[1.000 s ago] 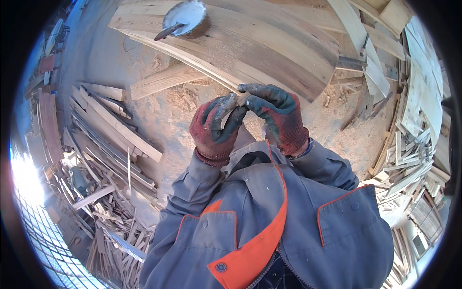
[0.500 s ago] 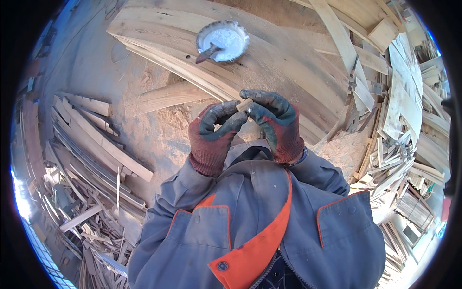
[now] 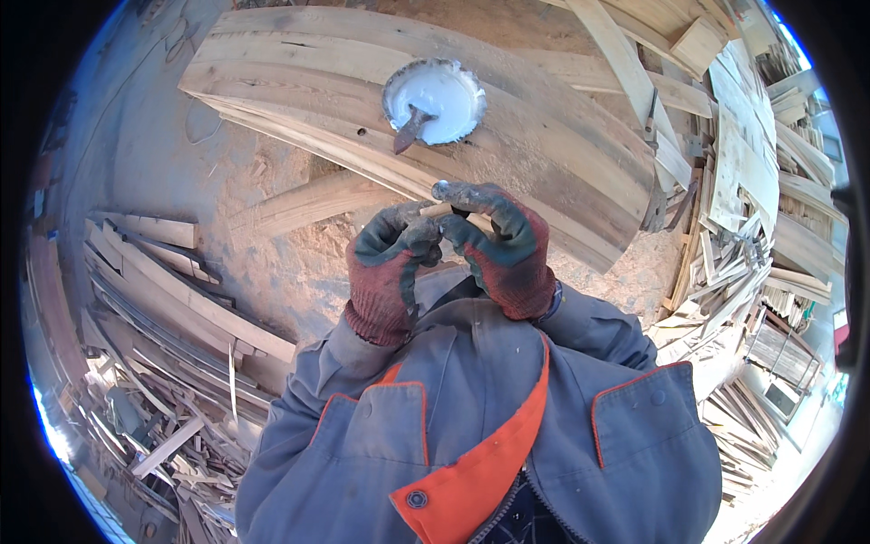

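Note:
In front of my chest, both gloved hands meet at a small piece of wood (image 3: 437,209). My left hand (image 3: 383,263) is closed, pinching it between thumb and fingers. My right hand (image 3: 509,254) is curled around its other end, the forefinger bent over the top. Whitish residue shows on that fingertip. Both gloves are red knit with dark, worn coating; they hide much of the piece. Beyond my hands, a shallow round bowl of white paste (image 3: 444,95) rests on thick boards. A brush (image 3: 413,129) leans in it, its dark handle pointing toward me.
The stacked wide planks (image 3: 299,86) run across the far side, with another board (image 3: 308,201) lying under their near edge. Long timber strips (image 3: 195,295) and scraps are heaped at left. More scrap wood (image 3: 725,263) and sheets are piled at right. Sawdust covers the ground.
The view has shifted, so the bowl and planks appear lower and nearer my hands. My hands have moved slightly left and closer together, and the wood piece is turned and more covered.

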Demonstrator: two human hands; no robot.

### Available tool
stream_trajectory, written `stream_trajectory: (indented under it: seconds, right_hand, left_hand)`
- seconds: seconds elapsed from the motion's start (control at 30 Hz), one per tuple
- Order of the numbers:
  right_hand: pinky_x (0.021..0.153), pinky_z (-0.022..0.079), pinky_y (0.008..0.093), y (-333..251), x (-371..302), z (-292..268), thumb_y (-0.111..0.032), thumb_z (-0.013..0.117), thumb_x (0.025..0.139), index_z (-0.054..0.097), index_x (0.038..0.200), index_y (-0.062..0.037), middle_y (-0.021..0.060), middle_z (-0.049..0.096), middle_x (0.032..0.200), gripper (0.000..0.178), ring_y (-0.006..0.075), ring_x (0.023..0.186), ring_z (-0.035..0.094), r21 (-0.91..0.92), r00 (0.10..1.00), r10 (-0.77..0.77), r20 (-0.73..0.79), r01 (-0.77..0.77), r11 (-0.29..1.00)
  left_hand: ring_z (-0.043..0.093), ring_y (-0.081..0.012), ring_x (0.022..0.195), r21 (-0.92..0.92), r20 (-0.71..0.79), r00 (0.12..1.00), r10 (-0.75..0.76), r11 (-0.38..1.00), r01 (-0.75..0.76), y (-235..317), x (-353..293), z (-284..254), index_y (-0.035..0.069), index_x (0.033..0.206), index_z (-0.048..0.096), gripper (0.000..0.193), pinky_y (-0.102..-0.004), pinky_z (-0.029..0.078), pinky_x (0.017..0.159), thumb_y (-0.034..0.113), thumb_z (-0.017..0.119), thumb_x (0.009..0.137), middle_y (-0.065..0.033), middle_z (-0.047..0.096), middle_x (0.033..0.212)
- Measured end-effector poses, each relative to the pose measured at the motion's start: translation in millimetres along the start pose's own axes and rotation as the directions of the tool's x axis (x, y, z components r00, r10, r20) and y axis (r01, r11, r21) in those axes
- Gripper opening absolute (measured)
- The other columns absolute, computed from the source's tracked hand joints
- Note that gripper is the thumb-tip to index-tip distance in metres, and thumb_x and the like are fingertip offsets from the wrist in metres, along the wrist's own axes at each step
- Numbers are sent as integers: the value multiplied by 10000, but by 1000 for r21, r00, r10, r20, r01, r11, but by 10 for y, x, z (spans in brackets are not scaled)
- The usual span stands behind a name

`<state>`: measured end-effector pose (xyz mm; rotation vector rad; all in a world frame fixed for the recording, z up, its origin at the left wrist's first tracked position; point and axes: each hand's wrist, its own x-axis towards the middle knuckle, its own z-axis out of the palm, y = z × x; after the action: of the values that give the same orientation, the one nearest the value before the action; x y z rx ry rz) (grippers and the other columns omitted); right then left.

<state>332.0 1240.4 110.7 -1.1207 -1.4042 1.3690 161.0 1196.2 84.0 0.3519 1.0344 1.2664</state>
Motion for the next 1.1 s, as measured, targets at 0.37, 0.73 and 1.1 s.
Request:
stream_trajectory:
  seconds: [0.37, 0.73, 1.1]
  right_hand:
    - [665, 570, 337, 85, 239, 155, -153, 809, 906, 689, 1314, -35, 101, 724, 988, 441, 223, 750, 716, -235, 967, -248, 50, 253, 938]
    - [657, 571, 467, 324, 1060, 226, -343, 636, 946, 737, 1120, -152, 97, 750, 960, 278, 313, 783, 753, -908, 925, -158, 345, 372, 192]
    - [618, 573, 478, 436, 1262, -21, -433, 604, 973, 751, 1073, -135, 138, 744, 880, 347, 366, 733, 734, -889, 972, -230, 57, 154, 431]
  left_hand:
    - [661, -172, 771, -109, -79, 996, 32, 993, -41, -6, 119, -168, -42, 1214, 697, 305, -286, 545, 692, 162, 755, 995, -104, 723, 958]
    - [613, -139, 723, 17, -218, 918, 332, 942, -337, 311, 593, -526, -34, 1208, 707, 359, -263, 496, 638, 278, 728, 1030, -67, 675, 898]
    - [723, -178, 858, 222, -33, 903, 428, 884, -411, 375, 1152, -340, -59, 1215, 713, 293, -300, 583, 762, 80, 777, 965, -115, 763, 1005]
